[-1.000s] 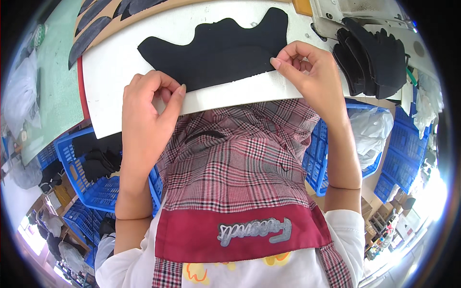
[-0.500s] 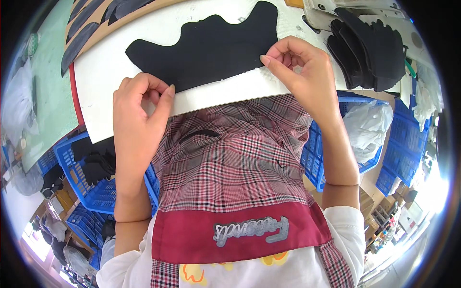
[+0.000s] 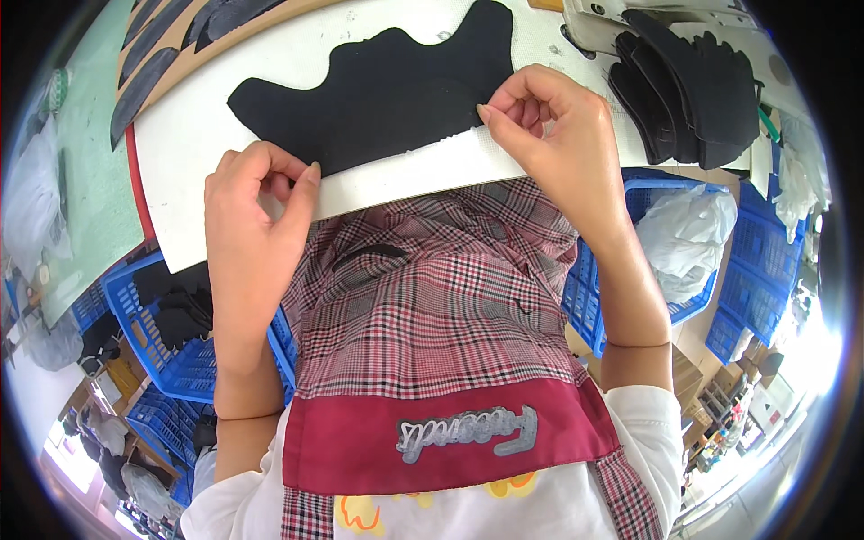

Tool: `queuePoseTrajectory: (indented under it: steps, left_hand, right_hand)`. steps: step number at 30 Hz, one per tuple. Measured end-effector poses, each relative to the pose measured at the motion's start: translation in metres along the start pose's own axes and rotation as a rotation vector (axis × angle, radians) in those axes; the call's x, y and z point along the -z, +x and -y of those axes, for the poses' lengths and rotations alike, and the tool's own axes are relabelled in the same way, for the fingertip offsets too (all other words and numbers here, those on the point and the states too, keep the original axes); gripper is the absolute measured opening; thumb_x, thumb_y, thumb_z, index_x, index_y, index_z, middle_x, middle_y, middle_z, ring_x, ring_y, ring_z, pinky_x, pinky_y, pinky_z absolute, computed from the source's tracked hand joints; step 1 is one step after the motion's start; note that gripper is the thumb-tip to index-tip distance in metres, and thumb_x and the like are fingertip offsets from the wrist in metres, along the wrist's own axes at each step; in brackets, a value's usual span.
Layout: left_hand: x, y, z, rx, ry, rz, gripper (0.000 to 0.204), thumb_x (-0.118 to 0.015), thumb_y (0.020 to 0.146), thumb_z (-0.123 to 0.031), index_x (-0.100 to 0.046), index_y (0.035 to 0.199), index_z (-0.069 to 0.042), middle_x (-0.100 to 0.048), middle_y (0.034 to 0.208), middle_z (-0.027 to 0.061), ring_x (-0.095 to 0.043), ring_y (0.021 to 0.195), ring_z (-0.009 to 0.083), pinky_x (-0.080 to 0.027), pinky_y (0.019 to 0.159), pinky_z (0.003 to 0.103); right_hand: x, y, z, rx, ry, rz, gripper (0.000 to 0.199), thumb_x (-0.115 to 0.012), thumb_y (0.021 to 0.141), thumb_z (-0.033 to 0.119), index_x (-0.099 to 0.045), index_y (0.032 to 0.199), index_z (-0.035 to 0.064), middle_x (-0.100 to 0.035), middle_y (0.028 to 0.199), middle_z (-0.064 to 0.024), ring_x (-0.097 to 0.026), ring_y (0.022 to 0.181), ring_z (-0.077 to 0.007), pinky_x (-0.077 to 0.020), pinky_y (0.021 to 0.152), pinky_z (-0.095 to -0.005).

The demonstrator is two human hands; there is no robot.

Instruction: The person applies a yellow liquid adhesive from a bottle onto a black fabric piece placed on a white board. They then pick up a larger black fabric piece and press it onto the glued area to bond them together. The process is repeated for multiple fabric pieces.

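A black cut fabric piece [image 3: 387,103] lies flat on the white table [image 3: 202,193], its wavy edge away from me and its long straight edge toward me. My left hand [image 3: 261,202] pinches the near left corner between thumb and fingers. At the near right corner, my right hand [image 3: 558,121] holds the same edge in a pinch. Small pale bits of fuzz show along the near edge between the two hands.
At the right of the table rises a stack of black cut pieces [image 3: 688,94]. Dark curved pieces [image 3: 148,79] lie on a brown board at far left. Below the table edge stand a blue crate [image 3: 153,337] with black pieces and another holding a plastic bag [image 3: 688,243].
Both hands and the black fabric piece have shifted slightly to the left. The pinch of each hand on the near edge stays the same.
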State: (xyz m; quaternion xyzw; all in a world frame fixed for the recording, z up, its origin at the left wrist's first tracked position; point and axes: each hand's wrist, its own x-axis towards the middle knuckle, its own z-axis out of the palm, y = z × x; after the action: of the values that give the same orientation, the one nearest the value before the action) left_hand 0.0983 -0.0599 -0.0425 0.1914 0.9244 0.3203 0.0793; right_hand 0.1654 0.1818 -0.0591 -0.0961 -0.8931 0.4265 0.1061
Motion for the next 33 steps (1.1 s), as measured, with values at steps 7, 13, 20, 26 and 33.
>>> queuePoseTrajectory:
  steps: [7, 13, 20, 26, 33]
  left_hand:
    - [-0.008, -0.009, -0.027, -0.442, 0.197, -0.061, 0.050, -0.071, 0.078, -0.031, -0.054, 0.115, -0.003, -0.054, 0.115, 0.0128, -0.049, 0.109, 0.0290, -0.037, 0.092, 0.037]
    - [-0.037, -0.010, -0.007, -0.512, 0.279, 0.125, 0.096, -0.059, 0.072, -0.058, -0.031, 0.144, -0.001, -0.033, 0.150, 0.0138, -0.028, 0.141, 0.0292, -0.024, 0.114, 0.045]
    - [-0.032, -0.024, 0.015, -0.458, 0.383, 0.066, 0.097, -0.058, 0.072, -0.059, -0.032, 0.144, -0.001, -0.031, 0.151, 0.0138, -0.027, 0.141, 0.0298, -0.023, 0.114, 0.045]
    - [-0.031, -0.026, 0.016, -0.459, 0.317, 0.088, 0.092, -0.061, 0.076, -0.056, -0.033, 0.143, 0.002, -0.030, 0.152, 0.0153, -0.025, 0.142, 0.0321, -0.023, 0.113, 0.047]
    - [-0.031, 0.001, -0.020, -0.556, 0.270, 0.023, 0.102, -0.067, 0.066, -0.058, -0.034, 0.141, 0.004, -0.029, 0.150, 0.0197, -0.025, 0.140, 0.0374, -0.020, 0.113, 0.050]
  right_hand:
    - [-0.003, 0.002, 0.009, -0.064, -0.031, -0.007, 0.014, -0.069, 0.073, 0.006, -0.059, 0.080, 0.0004, -0.056, 0.065, -0.0061, -0.054, 0.060, -0.0141, -0.0463, 0.059, -0.0279]
    - [-0.003, -0.001, 0.005, -0.128, -0.015, -0.029, 0.013, -0.069, 0.074, 0.004, -0.059, 0.081, -0.0002, -0.054, 0.063, -0.0037, -0.051, 0.059, -0.0110, -0.0438, 0.057, -0.0256]
    - [-0.035, -0.017, 0.034, 0.390, -0.470, -0.136, 0.054, -0.072, 0.074, 0.023, -0.056, 0.118, -0.0029, -0.055, 0.123, -0.0157, -0.049, 0.120, -0.0312, -0.0388, 0.102, -0.0420]
    - [-0.051, -0.040, 0.019, 0.272, -0.569, 0.096, 0.084, -0.065, 0.078, 0.041, -0.033, 0.142, -0.0035, -0.033, 0.149, -0.0184, -0.028, 0.141, -0.0294, -0.0210, 0.115, -0.0451]
    - [0.036, -0.051, 0.004, 0.289, -0.464, -0.282, 0.060, -0.064, 0.083, 0.021, -0.046, 0.133, -0.0050, -0.043, 0.140, -0.0223, -0.039, 0.133, -0.0380, -0.0306, 0.109, -0.0480]
